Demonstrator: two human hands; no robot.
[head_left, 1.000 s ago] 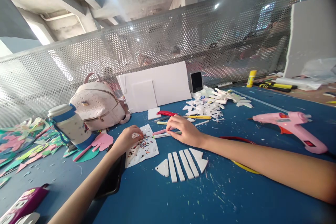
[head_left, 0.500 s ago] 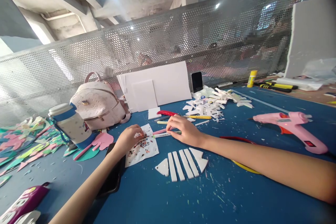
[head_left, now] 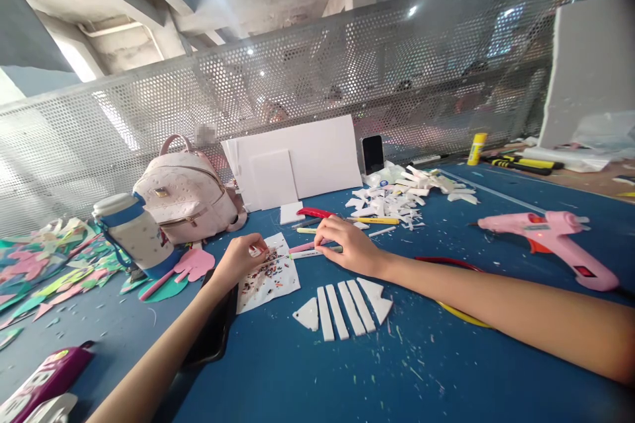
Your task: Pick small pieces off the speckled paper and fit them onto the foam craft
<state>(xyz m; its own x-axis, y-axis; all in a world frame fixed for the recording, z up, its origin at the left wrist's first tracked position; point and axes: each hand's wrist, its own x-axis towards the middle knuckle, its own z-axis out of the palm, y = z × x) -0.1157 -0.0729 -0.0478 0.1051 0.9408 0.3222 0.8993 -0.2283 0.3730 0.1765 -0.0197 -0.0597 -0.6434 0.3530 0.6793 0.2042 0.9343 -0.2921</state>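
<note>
My left hand (head_left: 242, 256) is curled in a pinch over a white paper sheet (head_left: 282, 283) strewn with dark and coloured bits. Whatever is between its fingertips is too small to make out. My right hand (head_left: 351, 246) has its fingers closed round a slim white pen (head_left: 308, 254), whose light-green tip points toward the paper. Beside the pen is a pink stick (head_left: 301, 248). White foam pieces laid out like a fish skeleton, with a head piece (head_left: 306, 314), strips (head_left: 337, 312) and a tail (head_left: 378, 301), lie in front of my hands.
A dark phone (head_left: 213, 324) lies under my left forearm. Foam scraps (head_left: 391, 198) are heaped behind my right hand, and a pink glue gun (head_left: 550, 238) lies right. Left stand a bottle (head_left: 136, 238) and a backpack (head_left: 186, 195); white boards (head_left: 322, 158) lean behind.
My left hand has drawn slightly left, away from the pen tip, and its fingers have curled into a rounder pinch. My right hand and the pen stay nearly still.
</note>
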